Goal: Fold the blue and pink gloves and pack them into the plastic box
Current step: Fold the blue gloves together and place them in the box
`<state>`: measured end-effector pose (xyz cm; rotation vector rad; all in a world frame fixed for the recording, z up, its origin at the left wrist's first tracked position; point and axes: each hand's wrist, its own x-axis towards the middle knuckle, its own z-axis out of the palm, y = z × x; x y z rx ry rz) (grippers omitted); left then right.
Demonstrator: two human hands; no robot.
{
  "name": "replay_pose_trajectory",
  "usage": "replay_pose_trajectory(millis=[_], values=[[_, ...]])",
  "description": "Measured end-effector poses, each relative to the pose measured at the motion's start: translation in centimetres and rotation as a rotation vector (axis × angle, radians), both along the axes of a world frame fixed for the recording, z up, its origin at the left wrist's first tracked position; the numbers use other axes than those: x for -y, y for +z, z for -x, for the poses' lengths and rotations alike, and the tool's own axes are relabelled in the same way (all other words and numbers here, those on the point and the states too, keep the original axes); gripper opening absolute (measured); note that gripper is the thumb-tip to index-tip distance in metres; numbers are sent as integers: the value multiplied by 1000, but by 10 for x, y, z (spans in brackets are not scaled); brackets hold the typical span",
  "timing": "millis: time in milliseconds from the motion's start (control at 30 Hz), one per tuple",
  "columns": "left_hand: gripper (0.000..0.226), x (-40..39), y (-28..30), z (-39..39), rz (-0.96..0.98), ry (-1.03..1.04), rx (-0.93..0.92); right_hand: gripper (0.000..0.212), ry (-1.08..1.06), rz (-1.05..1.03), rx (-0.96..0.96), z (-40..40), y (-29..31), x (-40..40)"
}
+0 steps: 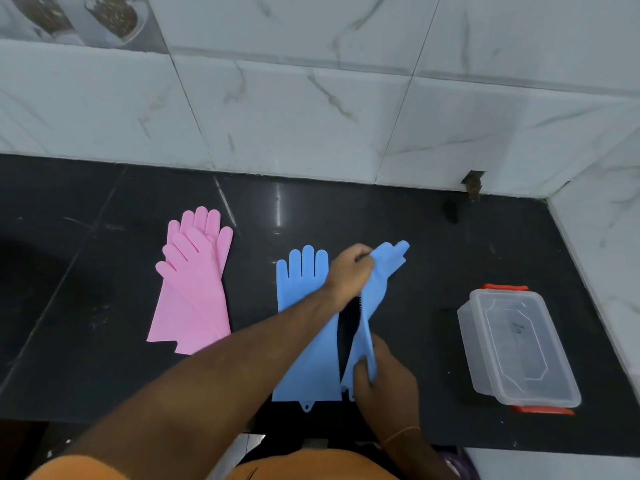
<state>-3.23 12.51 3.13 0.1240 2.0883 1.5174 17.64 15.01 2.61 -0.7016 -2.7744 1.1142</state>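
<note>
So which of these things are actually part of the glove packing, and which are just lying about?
Part of the job:
- lifted blue glove, held by left hand and right hand
- flat blue glove
- pink gloves
- plastic box

Lying about:
- dark debris by the wall

Left hand (349, 271) reaches forward, fingers pinched; right hand (384, 379) pinches close in.

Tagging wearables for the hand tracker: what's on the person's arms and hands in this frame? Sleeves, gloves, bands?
Both forearms are bare, with no sleeves in view and no gloves worn. The left hand carries nothing visible: no ring, watch or band. The right hand has a thin orange thread band around the wrist. An orange garment shows at the bottom edge, on the torso.
</note>
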Motion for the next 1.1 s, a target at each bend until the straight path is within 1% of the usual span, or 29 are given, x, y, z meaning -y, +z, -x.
replay_pose_trajectory(millis=[100,133,200,233,300,333,400,500,567,633,733,800,900,1100], values=[[15,46,5,14,-89,87,83,51,236,-191,-8,12,12,12],[12,63,5,18,-87,112,109,59,308,-257,-8,15,13,15],[6,95,-1,25,-59,157,178,67,429,-399,-7,18,12,23],[8,109,-5,26,-41,174,207,68,488,-413,11,19,10,26],[15,132,-14,26,-11,210,244,68,596,-325,94,22,9,33],[13,139,-18,25,-5,215,254,68,640,-287,135,23,8,35],[10,149,-24,22,9,206,267,68,699,-276,174,24,9,38],[10,154,-31,20,45,238,237,66,736,-277,162,25,5,42],[21,154,-32,19,40,280,240,65,750,-291,154,26,1,44],[30,154,-31,18,9,300,282,65,765,-301,144,28,0,46],[24,157,-31,17,-97,336,377,63,774,-296,110,30,0,47],[19,159,-33,18,-137,358,399,63,777,-307,92,32,-3,47],[15,161,-37,18,-125,356,387,64,781,-316,74,32,-9,47],[13,160,-46,21,-64,360,306,63,788,-325,54,35,-18,48]])
